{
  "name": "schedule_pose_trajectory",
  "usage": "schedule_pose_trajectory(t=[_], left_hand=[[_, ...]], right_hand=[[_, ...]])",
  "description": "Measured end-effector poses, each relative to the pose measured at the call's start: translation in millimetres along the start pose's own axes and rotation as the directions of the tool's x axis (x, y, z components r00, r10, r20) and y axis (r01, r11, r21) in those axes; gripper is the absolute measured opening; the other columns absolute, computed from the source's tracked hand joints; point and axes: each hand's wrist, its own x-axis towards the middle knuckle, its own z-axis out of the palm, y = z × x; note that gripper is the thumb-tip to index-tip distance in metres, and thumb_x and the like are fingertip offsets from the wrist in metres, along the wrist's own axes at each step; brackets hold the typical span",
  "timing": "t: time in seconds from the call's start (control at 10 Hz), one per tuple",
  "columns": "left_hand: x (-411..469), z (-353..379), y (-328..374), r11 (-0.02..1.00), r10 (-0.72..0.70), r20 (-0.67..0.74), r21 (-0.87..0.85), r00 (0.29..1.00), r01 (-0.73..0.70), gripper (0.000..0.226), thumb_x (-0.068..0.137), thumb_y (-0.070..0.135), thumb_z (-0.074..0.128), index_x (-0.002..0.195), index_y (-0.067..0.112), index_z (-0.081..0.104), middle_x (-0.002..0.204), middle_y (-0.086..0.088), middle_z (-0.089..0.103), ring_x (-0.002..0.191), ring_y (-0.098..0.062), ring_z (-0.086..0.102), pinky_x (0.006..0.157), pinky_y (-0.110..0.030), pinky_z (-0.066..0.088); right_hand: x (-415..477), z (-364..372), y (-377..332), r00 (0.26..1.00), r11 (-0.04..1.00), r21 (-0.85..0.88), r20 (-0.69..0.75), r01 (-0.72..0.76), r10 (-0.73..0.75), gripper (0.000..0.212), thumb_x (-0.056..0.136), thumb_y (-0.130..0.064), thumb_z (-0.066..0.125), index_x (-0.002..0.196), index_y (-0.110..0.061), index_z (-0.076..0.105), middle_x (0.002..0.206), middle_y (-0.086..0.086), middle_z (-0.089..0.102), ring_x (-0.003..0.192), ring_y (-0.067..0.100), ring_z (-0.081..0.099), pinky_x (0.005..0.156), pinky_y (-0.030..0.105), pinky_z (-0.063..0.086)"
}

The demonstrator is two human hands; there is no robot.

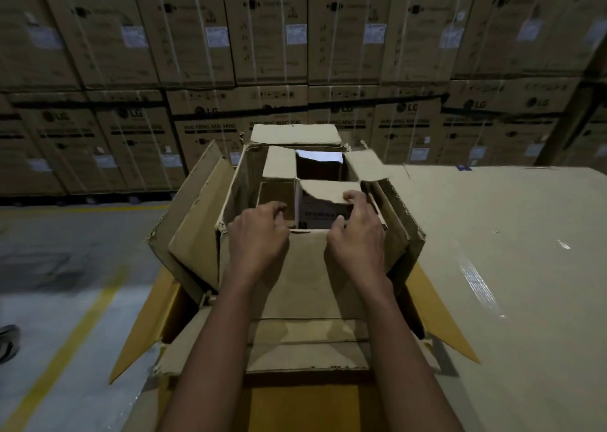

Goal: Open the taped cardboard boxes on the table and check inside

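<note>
Both forearms reach forward over the open cardboard box (305,267), which sits at the table's (525,267) left edge. The right hand (358,234) pinches a small inner box (323,216) (label print unreadable). The left hand (259,234) curls over the near rim, and I cannot tell whether it grips anything.

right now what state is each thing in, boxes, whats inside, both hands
cardboard box: open, flaps folded out
yellow outer box: open, flaps spread
divider: standing inside, top edge torn
printed pack: in the near right cell, gripped
right hand: grips the printed pack
left hand: fingers curled at the near rim, grip unclear
stacked cartons: shut, strapped
</note>
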Motion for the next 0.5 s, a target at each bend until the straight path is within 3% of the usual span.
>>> schedule_pose_trajectory(t=[0.1, 0.2, 0.3, 0.4, 0.5], left_hand=[[0, 3, -1, 0.996, 0.002, -0.038, -0.084, 0.999, -0.006, 0.035, 0.101, 0.026, 0.056, 0.135, 0.031, 0.061, 0.109, -0.001, 0.071, 0.101, -0.018, 0.064, 0.087, -0.034, 0.049], [2, 9, -3, 0.984, 0.035, -0.080, -0.169, 0.996, -0.048, 0.033, 0.098, 0.022, 0.060, 0.131, 0.028, 0.064, 0.117, -0.005, 0.065, 0.108, -0.017, 0.058, 0.086, -0.028, 0.042], [3, 10, 2, 0.966, 0.157, -0.188, -0.174, 0.970, -0.190, 0.028, 0.098, 0.023, 0.057, 0.123, 0.020, 0.069, 0.117, -0.004, 0.069, 0.113, -0.021, 0.053, 0.090, -0.036, 0.045], [-2, 9, 13, 0.932, 0.257, -0.254, -0.192, 0.933, -0.309, 0.034, 0.101, 0.032, 0.046, 0.122, 0.018, 0.069, 0.117, -0.005, 0.068, 0.114, -0.021, 0.049, 0.092, -0.041, 0.044], [4, 5, 26, 0.942, 0.317, -0.142, -0.070, 0.938, -0.329, 0.051, 0.104, 0.049, 0.034, 0.140, 0.021, 0.058, 0.145, -0.010, 0.048, 0.137, -0.023, 0.034, 0.109, -0.046, 0.033]], right_hand=[[-3, -1, 0, 0.999, 0.999, -0.013, -0.027, 0.033, -0.033, 0.044, 0.100, -0.013, 0.053, 0.142, -0.024, 0.048, 0.125, 0.005, 0.056, 0.112, 0.018, 0.051, 0.094, 0.039, 0.052], [-4, 0, 1, 0.995, 0.999, 0.014, -0.089, 0.039, -0.037, 0.046, 0.097, -0.006, 0.055, 0.140, -0.023, 0.052, 0.126, 0.005, 0.051, 0.109, 0.012, 0.044, 0.086, 0.028, 0.050], [-6, -4, -2, 0.970, 0.999, -0.032, -0.242, 0.031, -0.038, 0.054, 0.088, 0.003, 0.059, 0.134, -0.024, 0.057, 0.130, 0.008, 0.037, 0.115, 0.014, 0.033, 0.081, 0.015, 0.034], [-4, -12, 1, 0.940, 0.995, -0.049, -0.329, 0.081, -0.093, 0.047, 0.088, -0.001, 0.060, 0.128, -0.025, 0.062, 0.131, 0.010, 0.038, 0.121, 0.023, 0.035, 0.088, 0.029, 0.044], [9, -23, 0, 0.944, 0.990, 0.003, -0.304, 0.138, -0.131, 0.029, 0.099, -0.021, 0.058, 0.126, -0.025, 0.063, 0.142, 0.008, 0.038, 0.133, 0.023, 0.031, 0.090, 0.037, 0.051]])
